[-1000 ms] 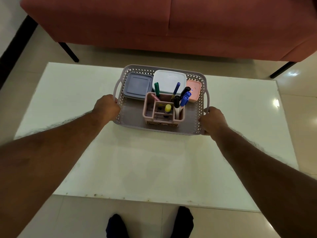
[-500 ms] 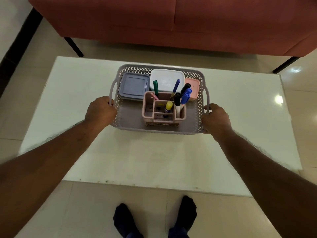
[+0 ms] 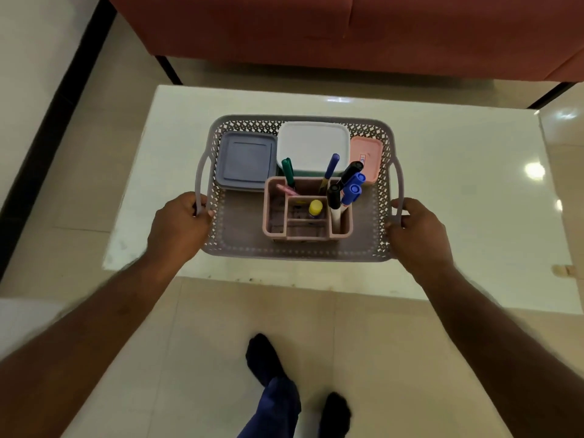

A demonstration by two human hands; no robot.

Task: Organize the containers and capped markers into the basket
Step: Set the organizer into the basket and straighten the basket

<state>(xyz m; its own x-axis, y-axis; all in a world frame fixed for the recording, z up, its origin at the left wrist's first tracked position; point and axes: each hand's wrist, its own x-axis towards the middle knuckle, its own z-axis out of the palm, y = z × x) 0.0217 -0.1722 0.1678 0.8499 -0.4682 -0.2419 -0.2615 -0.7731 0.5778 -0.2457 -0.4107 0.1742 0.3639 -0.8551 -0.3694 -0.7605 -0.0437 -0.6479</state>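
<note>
A grey perforated basket (image 3: 297,252) is over the near part of the white table (image 3: 458,172). My left hand (image 3: 178,227) grips its left handle and my right hand (image 3: 417,232) grips its right handle. Inside, along the back, lie a blue-lidded container (image 3: 245,159), a white-lidded container (image 3: 313,143) and a small pink container (image 3: 368,154). In front of them stands a pink divided organizer (image 3: 275,216) with several capped markers (image 3: 350,188) upright in it: green, blue, black and yellow caps show.
A red sofa (image 3: 347,26) on black legs stands beyond the table. Beige tiled floor surrounds the table, with a black strip along the left wall. My feet (image 3: 262,358) in dark socks stand on the floor below the table's near edge.
The basket has come toward me to the table's near edge, both hands still on its handles. I have stepped back, so more floor and my feet show.
</note>
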